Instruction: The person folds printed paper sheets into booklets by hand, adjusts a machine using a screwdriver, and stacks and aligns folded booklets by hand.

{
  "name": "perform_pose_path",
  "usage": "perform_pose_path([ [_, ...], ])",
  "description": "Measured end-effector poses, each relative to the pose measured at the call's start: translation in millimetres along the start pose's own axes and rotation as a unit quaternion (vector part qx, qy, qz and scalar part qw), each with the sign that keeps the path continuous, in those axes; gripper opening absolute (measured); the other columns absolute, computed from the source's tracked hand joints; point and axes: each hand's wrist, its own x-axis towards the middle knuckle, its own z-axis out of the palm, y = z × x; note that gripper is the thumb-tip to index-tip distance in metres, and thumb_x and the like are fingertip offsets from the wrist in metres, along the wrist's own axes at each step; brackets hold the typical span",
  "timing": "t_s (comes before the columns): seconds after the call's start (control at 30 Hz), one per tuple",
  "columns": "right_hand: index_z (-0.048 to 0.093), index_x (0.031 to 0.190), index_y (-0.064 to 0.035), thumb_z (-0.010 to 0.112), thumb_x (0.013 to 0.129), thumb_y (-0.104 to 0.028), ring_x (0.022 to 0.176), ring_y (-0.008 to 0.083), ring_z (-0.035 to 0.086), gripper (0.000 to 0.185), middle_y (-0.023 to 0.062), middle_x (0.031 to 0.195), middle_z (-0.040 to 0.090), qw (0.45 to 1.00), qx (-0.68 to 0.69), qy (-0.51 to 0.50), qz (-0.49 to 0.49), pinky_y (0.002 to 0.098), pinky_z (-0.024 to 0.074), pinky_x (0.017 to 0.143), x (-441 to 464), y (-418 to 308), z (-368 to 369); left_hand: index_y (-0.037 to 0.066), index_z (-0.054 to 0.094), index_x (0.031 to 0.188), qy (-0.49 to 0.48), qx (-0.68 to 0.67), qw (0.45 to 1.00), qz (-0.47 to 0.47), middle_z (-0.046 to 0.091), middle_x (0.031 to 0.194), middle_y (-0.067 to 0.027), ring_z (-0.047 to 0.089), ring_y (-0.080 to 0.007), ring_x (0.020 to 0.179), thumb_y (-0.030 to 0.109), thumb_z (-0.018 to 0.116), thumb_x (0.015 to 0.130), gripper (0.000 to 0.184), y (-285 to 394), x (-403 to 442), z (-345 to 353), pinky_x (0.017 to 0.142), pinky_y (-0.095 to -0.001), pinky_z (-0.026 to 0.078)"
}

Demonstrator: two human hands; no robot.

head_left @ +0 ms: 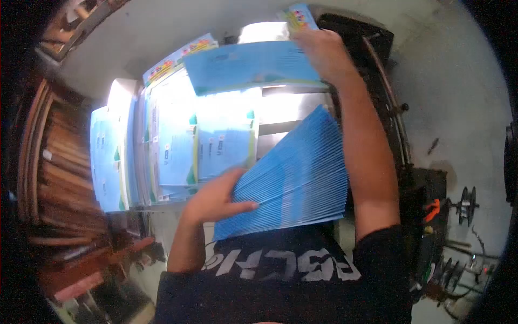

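My left hand [218, 195] is closed on the left edge of a fanned stack of blue booklets [297, 173], its thumb lying on top. The stack is spread in front of my chest, its many edges stepped like a fan. My right hand [326, 54] reaches to the far side of the table and grips the right end of a wide blue printed cover [251, 66]. That cover lies across the tops of other piles. The right fingertips are blurred and partly hidden.
Piles of blue booklets [178, 146] cover the table, with another pile [108, 156] at its left end. Colourful printed covers [178, 59] stick out at the back. Stacked wooden boards [65, 167] stand left. Dark machinery with a metal rail [396, 124] runs along the right.
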Motion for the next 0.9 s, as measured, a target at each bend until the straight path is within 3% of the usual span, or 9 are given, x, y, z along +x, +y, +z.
perform_pose_path([
  [0.07,0.066,0.109,-0.0119,0.049,0.095,-0.023,0.104,0.0302,0.061,0.025,0.0132,0.105,0.067,0.995,0.019,-0.094,-0.028,0.0484,0.0335,0.104,7,4,25,0.001,0.045,0.132,-0.015,-0.001,1.000,-0.025,0.062,0.115,-0.0248,0.063,-0.0356,0.103,0.045,0.078,0.074,0.081,5,-1,2,0.088,-0.0424,0.050],
  [0.1,0.066,0.109,-0.0119,0.049,0.095,-0.023,0.104,0.0302,0.061,0.025,0.0132,0.105,0.067,0.995,0.015,-0.093,-0.024,0.0484,0.0335,0.104,11,7,34,0.000,0.044,0.132,-0.013,0.000,0.998,-0.059,0.063,0.113,-0.0247,0.064,-0.0348,0.102,0.045,0.079,0.074,0.081,5,-1,0,0.089,-0.0416,0.050],
  [0.17,0.065,0.115,-0.0193,0.049,0.093,-0.024,0.108,0.0286,0.061,0.027,0.0096,0.117,0.064,0.970,-0.067,-0.236,-0.009,0.0585,0.0316,0.102,4,9,49,0.000,0.044,0.133,-0.021,-0.016,0.998,-0.064,0.062,0.115,-0.0248,0.063,-0.0342,0.103,0.044,0.079,0.073,0.082,3,-1,0,0.089,-0.0411,0.050],
  [0.23,0.060,0.123,-0.0159,0.055,0.091,-0.023,0.116,0.0296,0.057,0.033,0.0116,0.129,0.057,0.977,-0.073,-0.198,0.011,0.0560,0.0315,0.105,-16,-2,33,0.000,0.043,0.133,-0.020,-0.027,0.998,-0.062,0.061,0.116,-0.0249,0.063,-0.0337,0.104,0.043,0.080,0.072,0.083,1,3,-3,0.090,-0.0406,0.049],
  [0.3,0.052,0.132,-0.0091,0.061,0.088,-0.020,0.124,0.0291,0.051,0.046,0.0146,0.134,0.053,0.996,0.059,0.002,0.059,0.0525,0.0323,0.108,-36,-17,14,0.000,0.043,0.135,0.017,-0.050,0.998,-0.037,0.060,0.120,-0.0249,0.062,-0.0329,0.107,0.041,0.081,0.071,0.085,-4,5,-3,0.092,-0.0398,0.049],
  [0.37,0.044,0.138,-0.0032,0.063,0.086,-0.018,0.129,0.0314,0.046,0.057,0.0174,0.138,0.048,0.983,0.178,-0.033,0.028,0.0497,0.0321,0.109,-77,-47,-42,-0.001,0.042,0.136,0.034,-0.042,0.998,-0.026,0.058,0.122,-0.0250,0.060,-0.0330,0.110,0.040,0.081,0.071,0.086,-6,8,-4,0.093,-0.0398,0.048],
  [0.43,0.044,0.138,-0.0033,0.063,0.086,-0.018,0.130,0.0342,0.043,0.057,0.0170,0.140,0.046,0.990,0.110,-0.086,-0.032,0.0500,0.0329,0.108,-125,-80,-68,-0.002,0.042,0.137,0.055,-0.036,0.998,-0.018,0.057,0.124,-0.0251,0.059,-0.0331,0.112,0.040,0.082,0.071,0.087,-9,10,-6,0.095,-0.0399,0.047],
  [0.63,0.051,0.130,-0.0037,0.063,0.086,-0.015,0.127,0.0330,0.046,0.047,0.0157,0.137,0.049,0.985,0.058,-0.161,0.005,0.0486,0.0375,0.104,-201,-100,-85,-0.002,0.046,0.134,0.092,0.007,0.996,0.002,0.059,0.120,-0.0244,0.060,-0.0367,0.109,0.045,0.077,0.073,0.084,-16,10,-5,0.093,-0.0416,0.047],
  [0.9,0.065,0.112,-0.0060,0.068,0.082,-0.009,0.106,0.0247,0.055,0.031,0.0096,0.111,0.058,0.984,0.092,-0.152,0.024,0.0428,0.0433,0.092,-229,-95,-67,-0.003,0.043,0.136,0.096,0.025,0.995,-0.013,0.057,0.123,-0.0253,0.058,-0.0371,0.112,0.049,0.077,0.070,0.090,-21,13,-3,0.096,-0.0422,0.046],
])
